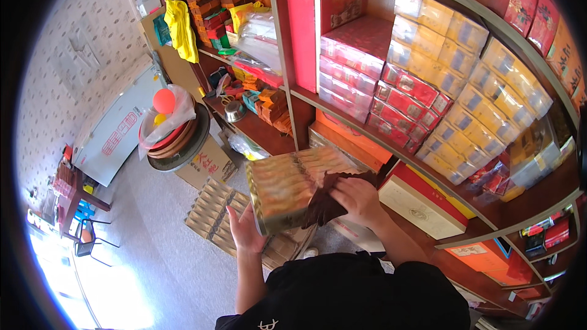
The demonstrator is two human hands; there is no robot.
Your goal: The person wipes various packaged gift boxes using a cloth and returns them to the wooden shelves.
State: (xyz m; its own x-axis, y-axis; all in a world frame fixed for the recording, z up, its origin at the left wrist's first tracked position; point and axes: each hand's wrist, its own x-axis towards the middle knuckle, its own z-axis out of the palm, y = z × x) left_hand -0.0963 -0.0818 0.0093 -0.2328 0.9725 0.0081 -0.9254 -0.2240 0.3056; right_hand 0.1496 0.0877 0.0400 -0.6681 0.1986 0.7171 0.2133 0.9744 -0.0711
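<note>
A flat, shiny gold-and-orange pack [279, 181] with a ridged top is held up in front of my body. My left hand [250, 230] supports its near left corner, with the thumb up and the palm beneath the edge. A crumpled dark brown cloth [323, 206] is bunched in my right hand [357, 199]. That cloth lies against the right part of the pack's top and hangs over its near side. Below the pack, brown ridged packs [211, 213] lie low near the floor, partly hidden by the left hand and the pack.
Wooden shelving [463, 201] stands close on the right, loaded with yellow boxes [458, 119] and red boxes [408, 105]. Ahead, a round tray [197, 146] with bowls and balloons rests above a cardboard carton [208, 162]. A white chest freezer [119, 123] and a black chair [85, 243] stand left.
</note>
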